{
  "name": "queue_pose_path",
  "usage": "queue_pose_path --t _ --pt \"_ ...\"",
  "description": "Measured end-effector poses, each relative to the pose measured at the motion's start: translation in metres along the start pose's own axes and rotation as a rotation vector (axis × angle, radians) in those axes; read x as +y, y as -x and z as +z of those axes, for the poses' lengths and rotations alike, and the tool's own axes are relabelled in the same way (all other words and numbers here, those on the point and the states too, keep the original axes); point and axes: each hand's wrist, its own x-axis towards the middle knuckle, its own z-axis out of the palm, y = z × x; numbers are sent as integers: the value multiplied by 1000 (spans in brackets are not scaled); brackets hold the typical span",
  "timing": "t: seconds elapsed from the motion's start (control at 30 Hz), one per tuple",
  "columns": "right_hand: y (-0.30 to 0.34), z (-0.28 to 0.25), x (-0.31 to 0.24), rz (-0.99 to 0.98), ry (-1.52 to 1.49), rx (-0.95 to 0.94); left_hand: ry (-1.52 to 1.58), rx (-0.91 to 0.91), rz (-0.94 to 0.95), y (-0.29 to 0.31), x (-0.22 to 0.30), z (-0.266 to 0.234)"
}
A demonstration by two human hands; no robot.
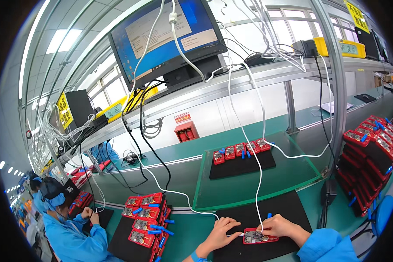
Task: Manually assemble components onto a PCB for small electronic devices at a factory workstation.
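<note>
A red-cased device with its circuit board exposed [251, 236] lies on a black mat [231, 252] in front of me. At its left end, my left hand [222, 234] pinches a white cable's plug [237, 235] between thumb and fingers; whether the plug is fully seated cannot be told. My right hand [280, 228] is closed over the device's right part, its fingertips at the lower end of a second white cable [259, 201] hanging from above. The tip of that cable is hidden by the fingers. A blue cylinder [269, 215] shows just behind my right hand.
Stacked red devices with blue cylinders stand at left [146, 225] and far right [367, 148]. More red devices [240, 150] lie on a black mat behind. A monitor [166, 41] sits on the shelf above. Cables hang across the workspace. A co-worker in blue [81, 238] works at left.
</note>
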Motion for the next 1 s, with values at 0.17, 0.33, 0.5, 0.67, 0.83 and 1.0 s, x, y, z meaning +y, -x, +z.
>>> queue_pose_path --t 0.17,0.33,0.5,0.67,0.83,1.0 --pt "-7 -1 8 13 -9 27 -11 53 49 -10 3 11" --pt "-6 -1 10 10 14 1 12 -26 102 -9 6 24" --pt "-3 0 7 -26 17 13 18 -47 83 -3 7 30" --pt "-2 0 5 -14 9 15 7 -51 63 1 2 33" --pt "-3 -1 5 -16 9 4 30 42 31 1 3 32" --pt "-4 -2 4 -13 8 4 48 211 -3 1 5 31"
